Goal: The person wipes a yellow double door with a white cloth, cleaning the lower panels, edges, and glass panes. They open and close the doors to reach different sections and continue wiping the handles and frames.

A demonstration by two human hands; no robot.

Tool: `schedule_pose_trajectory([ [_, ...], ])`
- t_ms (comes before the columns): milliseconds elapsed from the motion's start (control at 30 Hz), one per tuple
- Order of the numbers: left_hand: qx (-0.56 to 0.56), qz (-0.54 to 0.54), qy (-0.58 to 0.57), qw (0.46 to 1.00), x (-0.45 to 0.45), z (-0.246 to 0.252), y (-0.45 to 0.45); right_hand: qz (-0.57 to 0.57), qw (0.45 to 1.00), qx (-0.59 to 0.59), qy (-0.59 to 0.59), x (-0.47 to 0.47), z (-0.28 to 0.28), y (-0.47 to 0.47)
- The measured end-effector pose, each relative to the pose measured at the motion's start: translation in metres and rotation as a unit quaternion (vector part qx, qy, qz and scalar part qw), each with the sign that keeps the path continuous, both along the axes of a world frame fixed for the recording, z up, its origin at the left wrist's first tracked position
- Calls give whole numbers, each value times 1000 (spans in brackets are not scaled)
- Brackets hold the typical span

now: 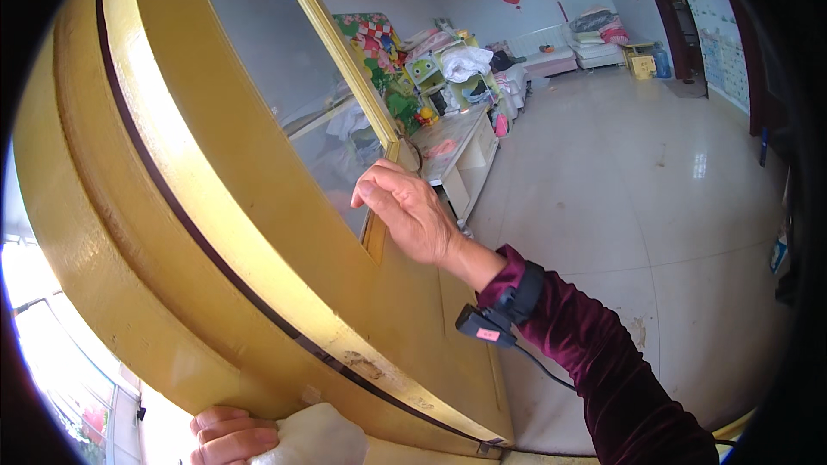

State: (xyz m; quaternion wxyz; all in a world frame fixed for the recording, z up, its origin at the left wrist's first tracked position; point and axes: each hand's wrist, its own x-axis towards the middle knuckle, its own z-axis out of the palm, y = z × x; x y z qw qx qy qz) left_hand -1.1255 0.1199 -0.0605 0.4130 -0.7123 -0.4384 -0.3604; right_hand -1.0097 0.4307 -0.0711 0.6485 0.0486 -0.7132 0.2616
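Note:
A yellow-painted door with a glass pane stands slanted before me, beside its yellow frame. My right hand is at the pane's lower corner, fingers curled; whether it grips anything is hidden. A black strapped device with a cable sits on the maroon velvet sleeve. At the lower edge, my left hand holds a white cloth near the lower part of the frame. The picture's edge cuts off part of that hand.
Beyond the door, a low white cabinet stands by shelves heaped with cloth items. Grey floor tiles stretch to a sofa, a box and a blue water bottle. Bright window panes show at left.

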Motion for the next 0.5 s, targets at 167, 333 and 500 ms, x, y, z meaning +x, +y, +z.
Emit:
schedule_pose_trajectory([
  [167,-5,-11,1,1000,-1,0,0,44,993,-92,54,7,-7,-75],
  [333,-2,-29,3,1000,1,1,-4,-63,989,-129,42,8,-3,-120],
  [500,-8,-95,-15,995,9,-4,10,-76,977,-196,26,5,5,-135],
])
